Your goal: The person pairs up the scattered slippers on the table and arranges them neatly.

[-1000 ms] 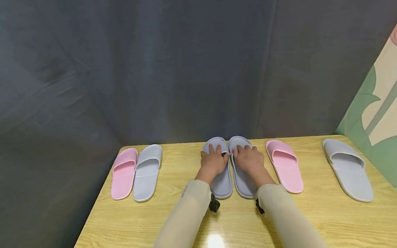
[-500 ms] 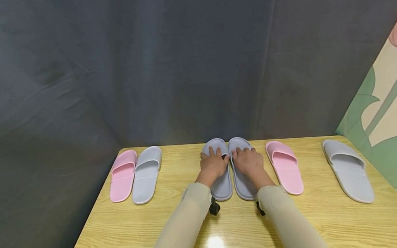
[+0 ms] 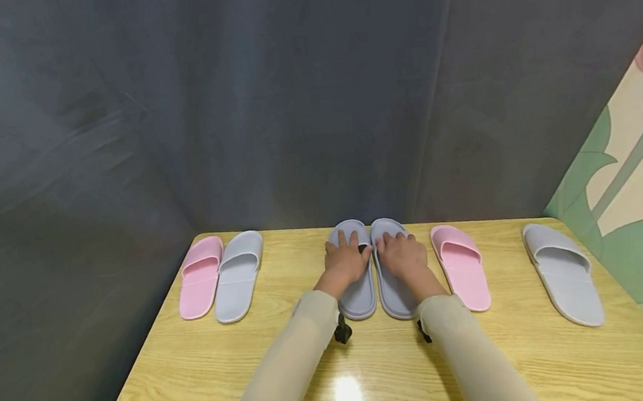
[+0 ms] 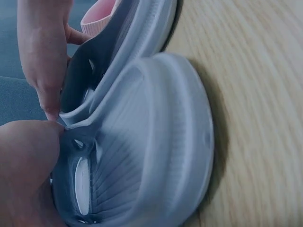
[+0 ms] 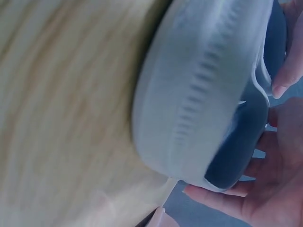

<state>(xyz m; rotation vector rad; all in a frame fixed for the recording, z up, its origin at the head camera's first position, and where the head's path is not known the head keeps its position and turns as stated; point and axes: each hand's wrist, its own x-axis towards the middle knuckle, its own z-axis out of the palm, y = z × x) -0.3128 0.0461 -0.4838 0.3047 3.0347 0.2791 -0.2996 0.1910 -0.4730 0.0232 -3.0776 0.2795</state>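
Observation:
Side by side in the middle of the table, toes at the far edge, lie a left grey-purple slipper and a right grey-purple slipper. My left hand rests across the strap of the left one, fingers spread forward and thumb toward the gap. On the other strap rests my right hand, its fingers laid over the top. In the left wrist view the near slipper's sole sits against the wood. Extended fingers show over the strap in the right wrist view. The hands cover much of both straps.
On the wooden table, a pink slipper and a light grey slipper lie together at left. Another pink slipper lies right of the hands, another grey slipper farther right. A dark curtain hangs behind.
Both hands keep their places on the two grey-purple slippers. Only the head view shifts slightly; the slippers stay put.

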